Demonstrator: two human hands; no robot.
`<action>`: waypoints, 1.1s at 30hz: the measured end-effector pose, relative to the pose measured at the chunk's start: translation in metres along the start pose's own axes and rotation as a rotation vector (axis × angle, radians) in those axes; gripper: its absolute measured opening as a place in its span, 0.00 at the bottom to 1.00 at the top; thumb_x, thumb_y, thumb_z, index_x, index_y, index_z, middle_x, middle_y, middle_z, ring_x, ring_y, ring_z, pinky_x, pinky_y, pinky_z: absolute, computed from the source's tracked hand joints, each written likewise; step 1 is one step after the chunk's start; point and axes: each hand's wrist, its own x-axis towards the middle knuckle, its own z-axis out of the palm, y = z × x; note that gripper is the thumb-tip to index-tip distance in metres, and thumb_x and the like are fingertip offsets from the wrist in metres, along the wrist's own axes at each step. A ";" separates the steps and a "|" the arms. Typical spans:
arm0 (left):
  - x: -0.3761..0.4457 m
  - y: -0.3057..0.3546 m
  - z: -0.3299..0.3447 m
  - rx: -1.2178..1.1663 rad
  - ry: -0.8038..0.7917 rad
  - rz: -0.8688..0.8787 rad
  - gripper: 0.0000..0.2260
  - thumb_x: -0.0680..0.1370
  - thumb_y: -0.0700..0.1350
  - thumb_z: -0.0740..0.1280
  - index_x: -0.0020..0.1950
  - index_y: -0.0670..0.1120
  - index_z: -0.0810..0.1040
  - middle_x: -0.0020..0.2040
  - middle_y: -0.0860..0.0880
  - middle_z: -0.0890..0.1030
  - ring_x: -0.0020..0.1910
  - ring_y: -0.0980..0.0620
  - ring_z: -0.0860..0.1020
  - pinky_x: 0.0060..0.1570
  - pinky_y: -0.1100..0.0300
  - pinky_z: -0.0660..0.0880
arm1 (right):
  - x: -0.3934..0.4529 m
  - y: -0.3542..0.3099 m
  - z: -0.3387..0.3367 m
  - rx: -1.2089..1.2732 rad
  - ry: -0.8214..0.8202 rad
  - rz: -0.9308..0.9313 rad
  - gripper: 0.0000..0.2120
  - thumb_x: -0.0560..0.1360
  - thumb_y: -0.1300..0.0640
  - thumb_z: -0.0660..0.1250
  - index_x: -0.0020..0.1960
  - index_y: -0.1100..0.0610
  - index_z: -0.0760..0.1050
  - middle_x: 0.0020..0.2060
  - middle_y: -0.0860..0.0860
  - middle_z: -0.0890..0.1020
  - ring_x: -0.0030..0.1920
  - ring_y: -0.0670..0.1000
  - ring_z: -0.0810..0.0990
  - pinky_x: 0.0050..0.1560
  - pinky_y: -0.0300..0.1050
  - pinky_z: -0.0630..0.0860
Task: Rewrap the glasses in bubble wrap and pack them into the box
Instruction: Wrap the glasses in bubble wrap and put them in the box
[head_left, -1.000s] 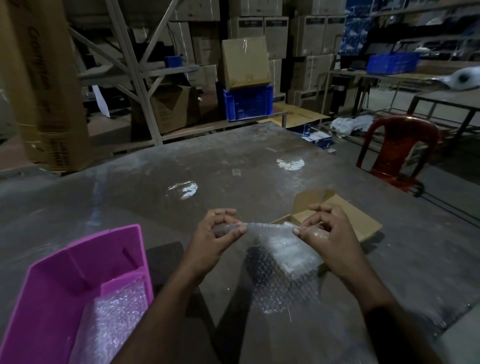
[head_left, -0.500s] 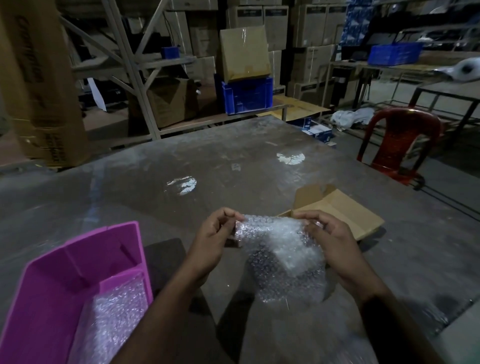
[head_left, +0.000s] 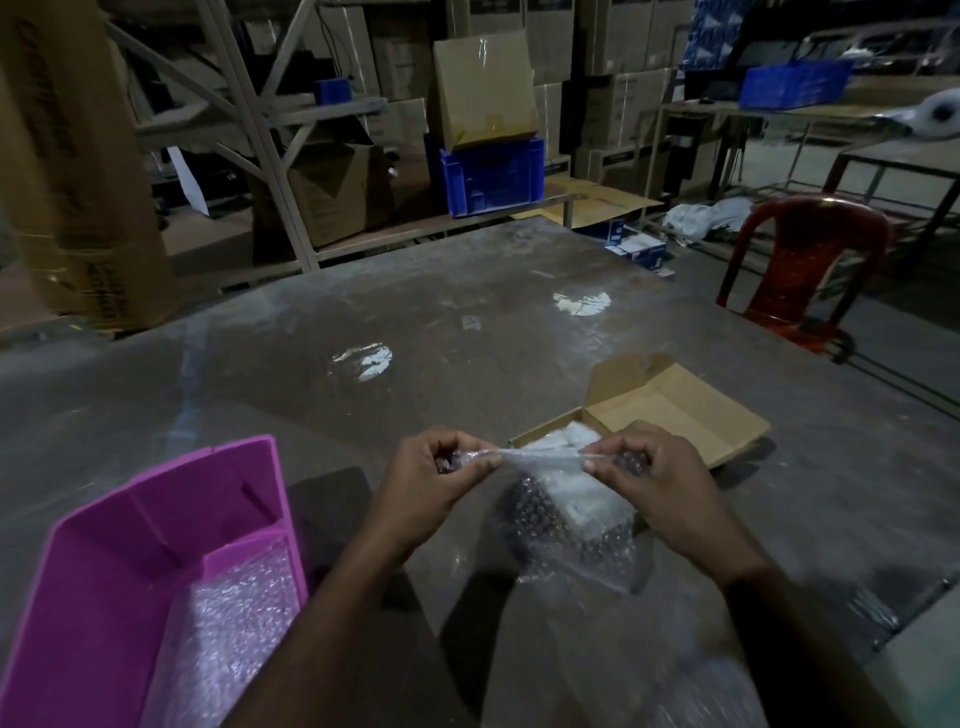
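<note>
A sheet of clear bubble wrap (head_left: 563, 525) hangs above the table, its top edge stretched taut between my hands. My left hand (head_left: 441, 483) pinches the left end and my right hand (head_left: 649, 478) pinches the right end. Behind the sheet lies a small open cardboard box (head_left: 670, 410) with a white wrapped bundle (head_left: 566, 441) inside its near compartment; the sheet hides part of it. I cannot make out any bare glasses.
A pink plastic bin (head_left: 156, 530) with bubble wrap in it stands at the near left on the grey table (head_left: 363, 312). A red plastic chair (head_left: 800, 260) is past the table's right edge. Shelving and stacked cartons fill the background.
Half a second ago the wrap was bunched loosely between my hands; now its top edge is pulled out straight again, as it was one second ago.
</note>
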 end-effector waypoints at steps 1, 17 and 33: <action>0.000 0.000 0.000 0.031 0.019 0.031 0.03 0.73 0.44 0.78 0.42 0.47 0.86 0.44 0.47 0.83 0.41 0.54 0.80 0.44 0.61 0.75 | 0.000 0.001 0.001 -0.012 -0.004 0.004 0.01 0.74 0.54 0.75 0.44 0.49 0.84 0.45 0.45 0.80 0.48 0.40 0.79 0.47 0.31 0.73; 0.000 0.004 0.004 -0.137 -0.159 -0.099 0.16 0.84 0.36 0.60 0.50 0.50 0.86 0.39 0.49 0.81 0.36 0.56 0.75 0.40 0.61 0.77 | -0.009 0.002 0.000 0.360 -0.127 0.123 0.08 0.76 0.53 0.72 0.55 0.49 0.85 0.49 0.40 0.85 0.49 0.42 0.82 0.51 0.40 0.77; 0.001 -0.002 0.001 -0.131 -0.096 -0.059 0.08 0.79 0.43 0.70 0.58 0.50 0.82 0.38 0.51 0.83 0.39 0.54 0.80 0.44 0.56 0.79 | -0.005 0.006 -0.001 0.276 -0.159 0.077 0.12 0.81 0.57 0.66 0.62 0.45 0.81 0.53 0.46 0.82 0.50 0.46 0.84 0.50 0.36 0.78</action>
